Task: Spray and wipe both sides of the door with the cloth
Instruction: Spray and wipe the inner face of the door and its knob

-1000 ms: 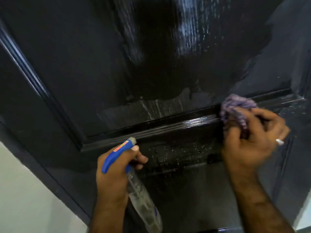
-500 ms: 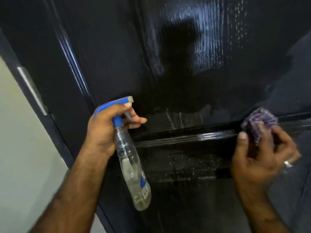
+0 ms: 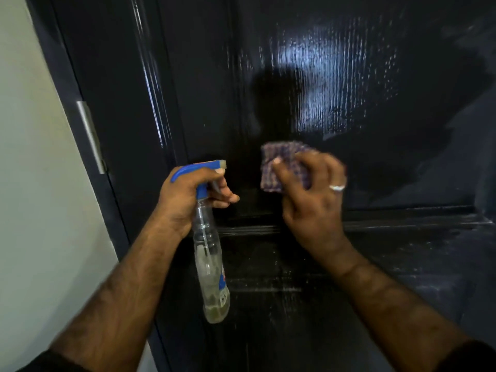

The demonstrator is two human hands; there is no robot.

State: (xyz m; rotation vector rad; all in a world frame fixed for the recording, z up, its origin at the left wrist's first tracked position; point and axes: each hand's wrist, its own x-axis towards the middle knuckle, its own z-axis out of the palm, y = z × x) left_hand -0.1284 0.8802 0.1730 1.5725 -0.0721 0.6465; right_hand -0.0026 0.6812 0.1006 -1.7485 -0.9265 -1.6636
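Observation:
A glossy black panelled door (image 3: pixel 335 76) fills the view, wet and streaked across its upper panel. My left hand (image 3: pixel 185 200) grips the neck of a clear spray bottle (image 3: pixel 210 267) with a blue trigger head, its nozzle pointing right toward the door. My right hand (image 3: pixel 311 200) holds a folded purple cloth (image 3: pixel 276 162) and presses it against the lower part of the upper panel, just above the horizontal moulding. A ring shows on one finger of that hand.
The dark door frame (image 3: pixel 67 84) runs down the left with a metal hinge plate (image 3: pixel 90 135) on it. A pale wall (image 3: pixel 32 183) lies further left. The door's lower rail (image 3: pixel 402 253) carries droplets and smears.
My right hand has carried the cloth left and up from the moulding onto the upper panel. My left hand has lifted the bottle higher, and the view has shifted up and left.

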